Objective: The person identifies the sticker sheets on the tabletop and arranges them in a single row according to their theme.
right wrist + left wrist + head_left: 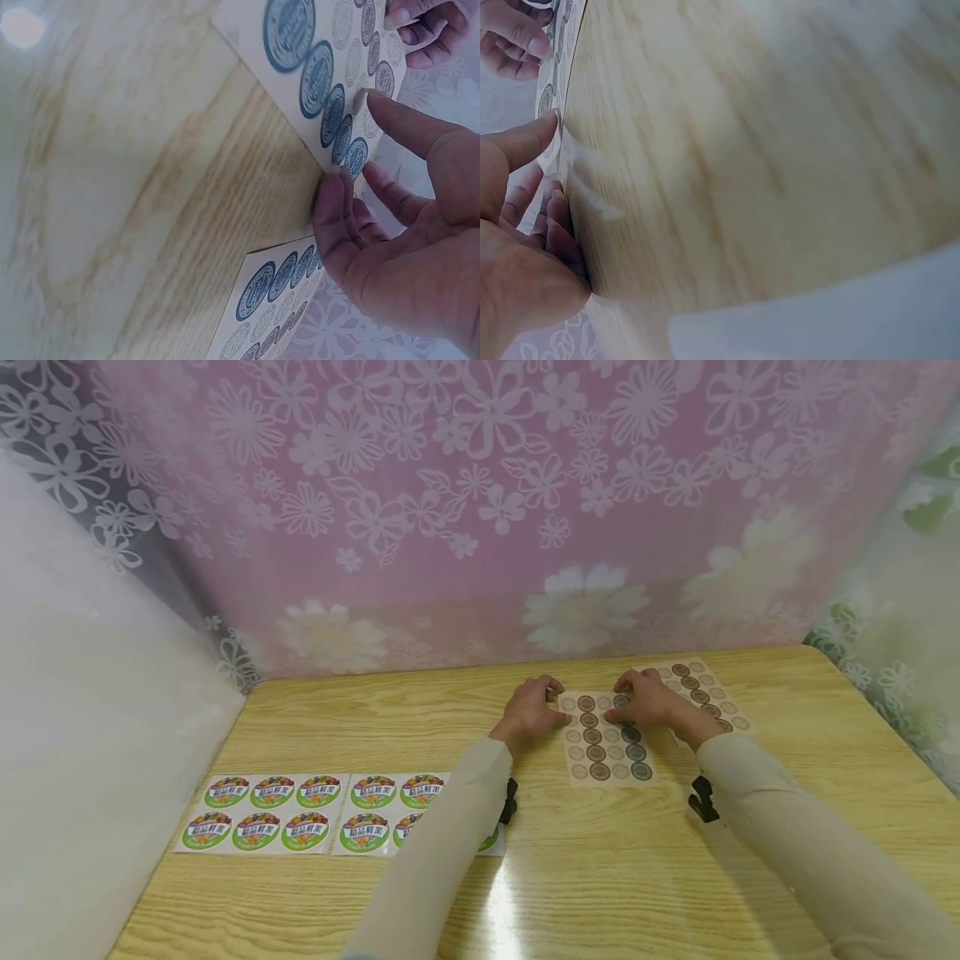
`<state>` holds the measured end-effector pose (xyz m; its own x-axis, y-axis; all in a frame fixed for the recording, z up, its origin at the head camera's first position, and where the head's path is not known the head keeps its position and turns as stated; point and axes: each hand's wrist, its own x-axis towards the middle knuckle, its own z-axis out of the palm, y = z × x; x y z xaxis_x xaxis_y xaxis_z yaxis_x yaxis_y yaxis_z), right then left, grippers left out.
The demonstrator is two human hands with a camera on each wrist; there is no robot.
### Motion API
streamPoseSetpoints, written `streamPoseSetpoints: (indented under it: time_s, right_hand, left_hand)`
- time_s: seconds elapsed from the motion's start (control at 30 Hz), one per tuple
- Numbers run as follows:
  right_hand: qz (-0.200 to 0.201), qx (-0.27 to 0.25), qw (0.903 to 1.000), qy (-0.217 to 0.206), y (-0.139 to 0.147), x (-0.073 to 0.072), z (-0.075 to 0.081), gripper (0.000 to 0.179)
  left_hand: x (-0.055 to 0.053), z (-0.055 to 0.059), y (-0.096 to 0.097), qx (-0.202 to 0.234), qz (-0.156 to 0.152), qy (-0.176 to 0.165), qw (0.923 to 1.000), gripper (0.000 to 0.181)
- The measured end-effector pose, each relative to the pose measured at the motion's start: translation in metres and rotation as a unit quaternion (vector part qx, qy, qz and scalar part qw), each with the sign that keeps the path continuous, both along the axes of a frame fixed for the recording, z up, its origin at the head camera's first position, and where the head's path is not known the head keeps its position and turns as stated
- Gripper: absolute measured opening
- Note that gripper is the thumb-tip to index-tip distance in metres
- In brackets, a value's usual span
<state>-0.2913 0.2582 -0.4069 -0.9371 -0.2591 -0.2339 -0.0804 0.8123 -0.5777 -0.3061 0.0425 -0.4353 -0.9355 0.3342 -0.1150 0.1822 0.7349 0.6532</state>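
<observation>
Centrally, between two bare hands, a sheet of round stickers lies on a wooden table. Its circles run in columns, some pale, one brown, one dark blue-grey. The left hand is at the sheet's left edge, its thumb and fingers apart, the thumb tip meeting the edge. The right hand is at the upper right corner, also with thumb and fingers apart; its thumb touches the face of the sheet while the fingers bend down by the corner. Just right of the right hand, partly covered by that arm, is a second sheet with blue, pale and brown circles. Well to the left of the left hand and nearer the person lie fruit labels, round and brightly printed, on white backing; beside them are more labels, some hidden under the left sleeve. Both sleeves are pale, and a black clip shows below each wrist. Beyond the hands, past the table's far edge, hangs a pink flowered curtain.
</observation>
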Motion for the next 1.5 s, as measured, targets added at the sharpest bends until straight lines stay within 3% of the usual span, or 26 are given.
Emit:
streamPoseSetpoints:
  time_s: [0.4,0.8,1.1,1.5]
  right_hand:
    - [-0.023,-0.051,0.9981,-0.024,0.006,0.000,0.004,0.041]
    - [-0.018,-0.062,0.9972,-0.036,0.018,0.002,0.001,0.045]
    - [-0.003,-0.090,0.9959,-0.007,0.022,0.003,-0.007,0.037]
    - [-0.017,-0.211,0.9756,-0.056,0.035,0.007,-0.017,0.036]
  left_hand:
    - [0.001,-0.003,-0.002,0.013,-0.013,0.001,0.9998,0.042]
    - [0.001,-0.002,-0.003,0.014,-0.020,0.000,0.9997,0.043]
    - [0.002,-0.002,-0.003,0.006,-0.011,-0.001,0.9999,0.036]
    - [0.005,0.005,-0.001,0.001,-0.015,-0.012,0.9998,0.033]
